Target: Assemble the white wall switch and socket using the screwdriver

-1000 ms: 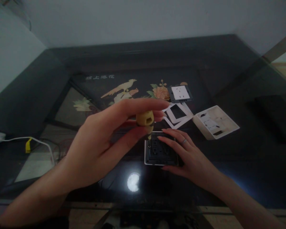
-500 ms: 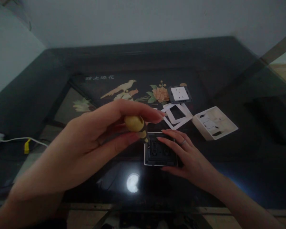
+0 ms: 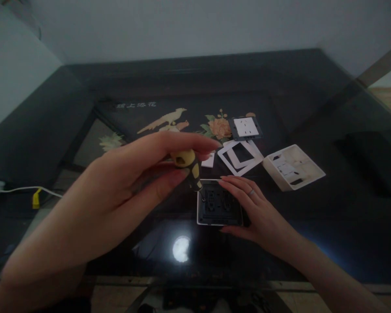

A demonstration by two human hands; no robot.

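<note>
My left hand [image 3: 127, 182] is closed round the yellow and black handle of a screwdriver [image 3: 191, 168]. The tool slants down to the right, its tip at a small screw hole on the left side of a square dark panel with a white rim [image 3: 218, 213]. This panel lies flat on the glossy black table [image 3: 133, 256]. With a ring on one finger, my right hand [image 3: 254, 208] grips the panel's right side, fingertips on its far edge and thumb at its near edge.
Beyond the panel lie overlapping white square frames [image 3: 226, 163], a small white piece [image 3: 208, 161] and a socket plate [image 3: 246, 127]. An open white box [image 3: 288, 169] stands to the right. At the far left runs a white cable [image 3: 19, 189] with a yellow tag.
The screwdriver's handle has turned, and the fingers of my left hand have shifted on it, the index fingertip moving slightly up and left. My right hand has stayed on the panel.
</note>
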